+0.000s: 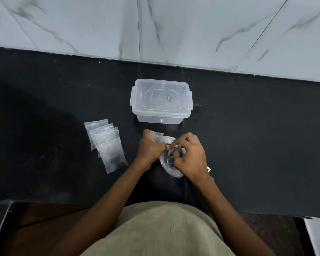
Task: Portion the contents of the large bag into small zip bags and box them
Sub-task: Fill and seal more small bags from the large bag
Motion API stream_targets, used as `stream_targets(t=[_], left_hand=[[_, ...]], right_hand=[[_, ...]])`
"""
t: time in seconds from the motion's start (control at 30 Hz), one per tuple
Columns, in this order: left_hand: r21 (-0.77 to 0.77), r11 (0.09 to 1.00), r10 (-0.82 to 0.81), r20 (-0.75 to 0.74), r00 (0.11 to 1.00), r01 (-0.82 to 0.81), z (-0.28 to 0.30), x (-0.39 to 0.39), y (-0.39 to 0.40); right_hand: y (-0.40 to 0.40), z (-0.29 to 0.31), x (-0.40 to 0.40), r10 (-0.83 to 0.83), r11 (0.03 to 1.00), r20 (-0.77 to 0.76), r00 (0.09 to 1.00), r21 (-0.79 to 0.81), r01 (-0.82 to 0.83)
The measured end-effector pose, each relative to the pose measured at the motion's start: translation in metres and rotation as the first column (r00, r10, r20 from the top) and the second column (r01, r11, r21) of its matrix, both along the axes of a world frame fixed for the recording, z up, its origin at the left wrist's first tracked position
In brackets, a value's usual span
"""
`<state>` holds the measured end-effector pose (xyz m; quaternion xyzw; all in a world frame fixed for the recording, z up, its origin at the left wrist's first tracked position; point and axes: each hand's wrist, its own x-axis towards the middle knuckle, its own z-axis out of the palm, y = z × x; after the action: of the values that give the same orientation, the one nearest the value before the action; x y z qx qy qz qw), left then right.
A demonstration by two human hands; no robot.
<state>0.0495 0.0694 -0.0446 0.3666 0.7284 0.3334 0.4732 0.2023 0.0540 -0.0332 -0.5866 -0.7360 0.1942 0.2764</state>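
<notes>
Black and matte, the countertop (248, 135) runs under a wall of pale grey marble-veined tiles (192, 30), and we take the clear rectangular plastic box (161, 101) with clip latches as our landmark. It stands open-topped near the middle of the counter, and we can make out only a couple of small dark pieces on its floor.

Just in front of the box, on our side, lies the large crumpled clear plastic bag (169, 163) with dark contents showing through its film. Both our hands meet over it. Our left hand (150, 147) has its fingers curled around a small clear zip bag (156, 134), whose top edge sticks up toward the box. Our right hand (190, 157) rests on the large bag with fingers bent, its fingertips (174, 145) pinching at the film where the two hands meet; what exactly lies between those fingertips is too small for us to tell.

To the left of the box and a little nearer to us sits a fanned stack of small clear zip bags (107, 143), flat on the counter, well apart from our hands. Below, our olive-green shirt (161, 231) fills the near edge of the view.
</notes>
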Motion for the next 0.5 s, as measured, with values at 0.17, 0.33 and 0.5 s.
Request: stream_targets(t=[0.17,0.33,0.5], left_hand=[[0.002,1.0,-0.026,0.025,0.999,0.026,-0.002,0.006,0.004],[-0.013,0.999,-0.046,0.024,0.999,0.046,-0.001,0.006,0.005],[-0.026,0.997,-0.074,0.058,0.996,0.076,-0.004,0.005,0.005]], right_hand=[[0.001,-0.005,-0.003,-0.005,1.0,0.118,0.993,-0.016,0.006],[0.007,-0.006,-0.003,-0.039,0.997,0.141,0.989,-0.056,0.047],[0.01,0.001,-0.007,-0.042,0.99,0.105,0.994,-0.13,0.056]])
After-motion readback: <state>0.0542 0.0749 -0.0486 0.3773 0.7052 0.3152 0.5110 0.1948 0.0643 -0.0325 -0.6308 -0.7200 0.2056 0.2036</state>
